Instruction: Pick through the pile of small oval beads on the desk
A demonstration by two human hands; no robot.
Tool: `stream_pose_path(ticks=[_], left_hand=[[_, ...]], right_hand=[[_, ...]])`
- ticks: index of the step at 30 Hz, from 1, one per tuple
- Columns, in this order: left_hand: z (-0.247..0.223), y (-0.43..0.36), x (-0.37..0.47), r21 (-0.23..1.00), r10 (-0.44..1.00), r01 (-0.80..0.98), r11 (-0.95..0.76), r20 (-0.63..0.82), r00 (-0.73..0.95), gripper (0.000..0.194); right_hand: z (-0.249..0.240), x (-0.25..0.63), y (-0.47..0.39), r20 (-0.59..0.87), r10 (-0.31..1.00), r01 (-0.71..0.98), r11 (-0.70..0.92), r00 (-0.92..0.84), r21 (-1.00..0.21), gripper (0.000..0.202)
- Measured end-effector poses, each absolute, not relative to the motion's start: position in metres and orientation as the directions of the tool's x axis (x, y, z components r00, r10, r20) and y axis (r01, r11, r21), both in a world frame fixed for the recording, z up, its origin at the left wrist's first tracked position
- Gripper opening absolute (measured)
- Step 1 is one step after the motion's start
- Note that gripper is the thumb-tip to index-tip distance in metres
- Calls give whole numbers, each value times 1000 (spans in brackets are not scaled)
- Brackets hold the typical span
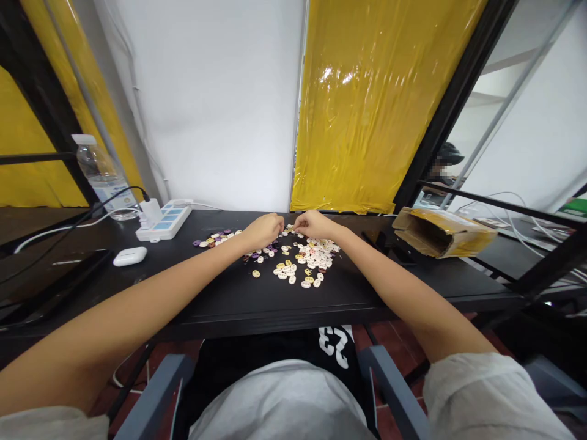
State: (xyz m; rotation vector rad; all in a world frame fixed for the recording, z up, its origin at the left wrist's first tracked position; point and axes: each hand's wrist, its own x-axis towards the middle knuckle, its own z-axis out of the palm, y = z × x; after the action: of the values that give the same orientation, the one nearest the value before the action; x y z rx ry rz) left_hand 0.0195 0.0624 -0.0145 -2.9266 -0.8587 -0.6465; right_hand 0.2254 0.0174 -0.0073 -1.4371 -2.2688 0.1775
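Observation:
Many small oval button-like pieces [316, 253] lie spread over a black table [220, 293], mostly cream, with some yellow, purple and brown. My left hand [265, 232] is over the back of the left group, its fingers curled together; whatever is in them is hidden. My right hand [316, 224] is just right of it, above the cream heap, with thumb and fingertips pinched together low by the pieces. What it pinches is too small to make out. A yellowish piece [255, 274] lies apart near the front.
At left are a white power strip [167, 221] with a plugged charger, a white earbud case [130, 256], a plastic bottle [107, 177] and a dark flat device [55, 284]. A cardboard box [443, 232] stands at right. A person [444, 171] is beyond the frame.

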Motion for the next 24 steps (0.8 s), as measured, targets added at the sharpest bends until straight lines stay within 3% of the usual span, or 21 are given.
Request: stream_pose_path(ticks=[7,10,15,24], left_hand=[[-12,60,21,114,511,512,-851,402,760,31],[-6,62,17,187,550,521,-833,378,744,28],[6,61,8,310,567,505,-806,156,809,20],[15,57,4,276,535,494,-824,97,839,28]], right_hand=[[-10,225,18,309,874,869,448,-376,-208,18],[-8,224,17,307,878,872,440,-367,-216,19],[-7,221,16,307,888,864,426,-342,-270,21],[-8,224,18,300,873,847,464,-386,-259,23]])
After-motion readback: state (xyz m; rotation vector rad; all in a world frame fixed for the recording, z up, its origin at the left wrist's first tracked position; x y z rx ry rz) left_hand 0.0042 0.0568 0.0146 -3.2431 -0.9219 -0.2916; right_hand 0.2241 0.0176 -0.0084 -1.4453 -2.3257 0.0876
